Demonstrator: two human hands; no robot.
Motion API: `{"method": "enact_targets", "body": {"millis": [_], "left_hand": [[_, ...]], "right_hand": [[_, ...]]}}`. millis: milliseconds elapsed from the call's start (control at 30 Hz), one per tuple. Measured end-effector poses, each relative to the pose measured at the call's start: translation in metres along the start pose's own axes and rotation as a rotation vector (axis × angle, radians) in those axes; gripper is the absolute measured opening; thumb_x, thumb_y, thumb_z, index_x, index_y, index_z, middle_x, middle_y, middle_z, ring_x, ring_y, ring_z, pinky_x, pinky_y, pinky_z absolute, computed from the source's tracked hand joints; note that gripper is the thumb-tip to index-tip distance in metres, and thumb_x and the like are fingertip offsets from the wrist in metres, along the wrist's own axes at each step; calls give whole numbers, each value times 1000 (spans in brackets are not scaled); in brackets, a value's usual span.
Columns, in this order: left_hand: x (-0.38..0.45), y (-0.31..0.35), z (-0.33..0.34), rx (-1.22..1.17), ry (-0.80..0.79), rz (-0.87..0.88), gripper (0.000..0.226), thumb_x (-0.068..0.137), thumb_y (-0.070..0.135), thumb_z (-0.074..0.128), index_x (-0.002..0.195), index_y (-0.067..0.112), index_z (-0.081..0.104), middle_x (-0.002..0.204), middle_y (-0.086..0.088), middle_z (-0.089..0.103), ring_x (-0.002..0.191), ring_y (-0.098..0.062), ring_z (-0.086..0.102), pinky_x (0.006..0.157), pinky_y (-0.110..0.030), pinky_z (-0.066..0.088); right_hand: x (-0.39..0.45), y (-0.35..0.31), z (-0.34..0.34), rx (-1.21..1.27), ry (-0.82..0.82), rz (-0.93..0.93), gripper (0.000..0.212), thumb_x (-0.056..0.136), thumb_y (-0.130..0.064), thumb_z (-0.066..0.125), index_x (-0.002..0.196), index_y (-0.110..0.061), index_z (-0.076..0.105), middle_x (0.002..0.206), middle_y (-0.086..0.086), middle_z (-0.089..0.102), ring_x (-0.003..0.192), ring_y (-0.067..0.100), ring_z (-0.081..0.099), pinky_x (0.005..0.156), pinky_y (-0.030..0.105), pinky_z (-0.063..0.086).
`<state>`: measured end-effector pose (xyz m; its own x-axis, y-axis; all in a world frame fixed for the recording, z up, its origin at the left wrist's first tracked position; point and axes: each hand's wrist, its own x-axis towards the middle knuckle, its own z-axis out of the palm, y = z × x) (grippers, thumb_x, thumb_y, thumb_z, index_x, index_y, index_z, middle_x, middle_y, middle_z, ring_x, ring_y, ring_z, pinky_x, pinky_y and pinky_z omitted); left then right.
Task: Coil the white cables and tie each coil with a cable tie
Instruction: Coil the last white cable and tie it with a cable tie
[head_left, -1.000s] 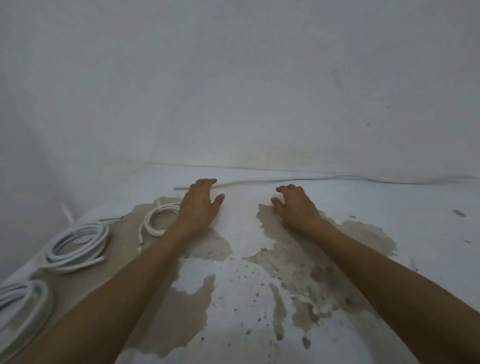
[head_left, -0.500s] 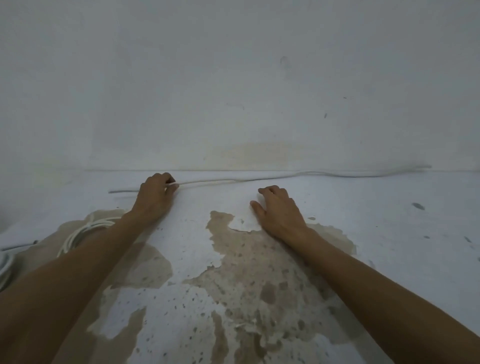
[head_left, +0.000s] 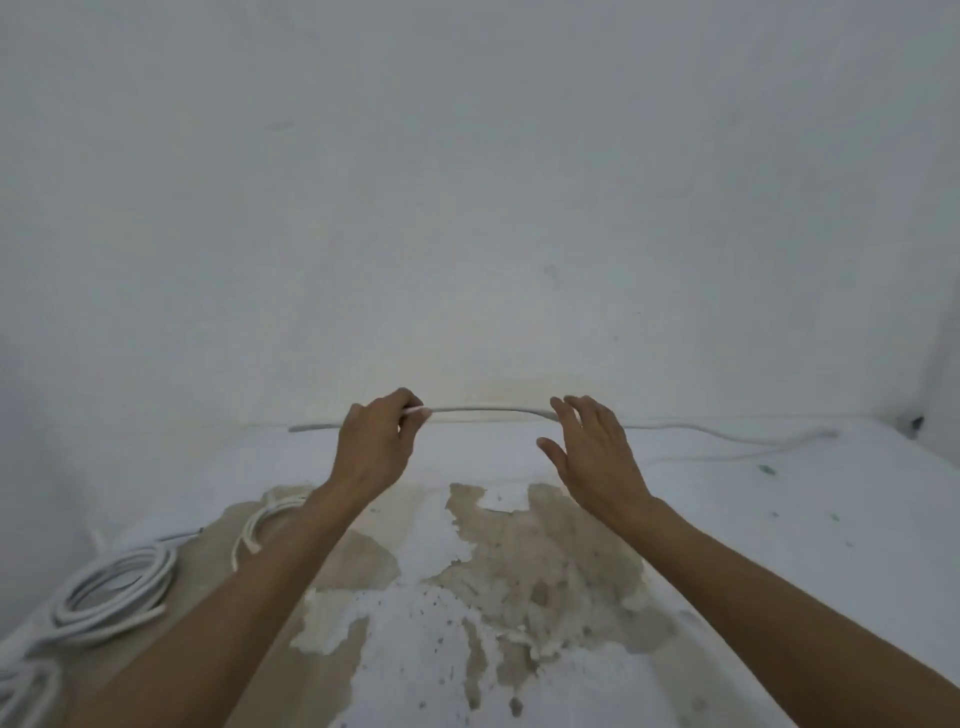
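A long white cable (head_left: 483, 409) runs along the foot of the back wall and out to the right. My left hand (head_left: 371, 447) pinches it near its left end and holds that stretch lifted off the surface. My right hand (head_left: 592, 452) hovers with its fingers spread just in front of the cable, and I cannot tell whether it touches it. A coiled white cable (head_left: 111, 592) lies at the left. A smaller coil (head_left: 260, 519) shows partly behind my left forearm. Part of another coil (head_left: 23, 686) sits at the bottom left corner.
The work surface (head_left: 779, 519) is white with large patches of peeled, brownish paint in the middle. A white wall (head_left: 467, 208) rises right behind the cable. A small dark object (head_left: 914, 422) sits in the far right corner.
My left hand has closed on the cable and raised it off the surface. My right hand has lifted from the surface and opened toward the cable. The view has swung back left, showing the coils again.
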<state>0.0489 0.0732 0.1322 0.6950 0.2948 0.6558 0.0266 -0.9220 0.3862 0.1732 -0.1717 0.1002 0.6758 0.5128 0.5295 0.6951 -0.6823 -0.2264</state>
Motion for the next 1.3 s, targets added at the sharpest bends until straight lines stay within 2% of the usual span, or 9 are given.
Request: {"method": "enact_targets", "body": {"millis": [233, 433, 567, 633, 700, 900, 1067, 1233, 1300], "left_hand": [[-42, 65, -51, -237, 12, -166, 25, 103, 38, 53, 88, 19, 62, 63, 7, 52, 64, -18, 49, 64, -33, 34], [-68, 106, -87, -514, -3, -211, 24, 100, 35, 60, 89, 16, 70, 64, 8, 50, 56, -8, 40, 63, -30, 34], [-89, 115, -110, -290, -59, -166, 42, 94, 58, 59, 73, 23, 68, 63, 4, 60, 54, -11, 46, 58, -29, 35], [-100, 122, -123, -36, -58, -195, 65, 89, 74, 49, 58, 17, 49, 53, 0, 46, 49, -16, 41, 54, -26, 30], [-111, 132, -134, 39, -47, -233, 71, 86, 81, 44, 55, 18, 34, 49, 3, 33, 45, -17, 34, 52, -26, 25], [-137, 158, -156, -537, -66, -395, 73, 74, 77, 68, 57, 23, 21, 53, 5, 18, 46, -14, 16, 56, -33, 16], [-144, 160, -162, -1043, 67, -667, 59, 77, 54, 80, 58, 25, 33, 55, 5, 24, 48, -13, 18, 50, -27, 18], [-155, 159, -157, -1723, 157, -829, 66, 84, 49, 76, 50, 26, 24, 47, 8, 12, 39, -11, 10, 42, -24, 6], [-155, 168, -157, -1833, 196, -843, 62, 87, 52, 72, 53, 25, 27, 46, 8, 14, 36, -10, 12, 40, -22, 7]], "right_hand": [[-46, -18, -73, -8, 33, 46, 41, 108, -36, 37, 135, -11, 54, 124, 11, 60, 115, 34, 52, 107, 48, 32], [-82, -38, -123, 168, 214, 101, 34, 109, -36, 30, 90, -14, 49, 83, 4, 54, 73, 28, 49, 82, 47, 41], [-112, -37, -151, 142, 273, 77, 36, 108, -40, 32, 83, -17, 45, 72, -3, 49, 63, 24, 43, 75, 41, 37], [-127, -36, -160, 101, 287, 63, 39, 108, -41, 33, 81, -16, 45, 68, -4, 48, 59, 24, 43, 68, 39, 36], [-140, -40, -168, 90, 308, 57, 41, 107, -43, 33, 81, -15, 46, 66, -3, 48, 57, 23, 44, 60, 35, 31], [-159, -62, -194, 93, 200, 95, 49, 106, -52, 29, 80, -14, 46, 65, -1, 51, 57, 21, 47, 52, 34, 30], [-153, -93, -190, 265, 105, 80, 60, 105, -57, 27, 75, -12, 53, 67, 4, 58, 63, 24, 55, 57, 33, 37], [-156, -140, -178, 635, -22, 51, 57, 104, -57, 33, 67, -14, 35, 57, 1, 33, 50, 15, 28, 53, 30, 23], [-155, -150, -170, 748, -41, 102, 57, 102, -61, 32, 66, -17, 33, 57, -1, 30, 50, 14, 26, 54, 29, 23]]}}
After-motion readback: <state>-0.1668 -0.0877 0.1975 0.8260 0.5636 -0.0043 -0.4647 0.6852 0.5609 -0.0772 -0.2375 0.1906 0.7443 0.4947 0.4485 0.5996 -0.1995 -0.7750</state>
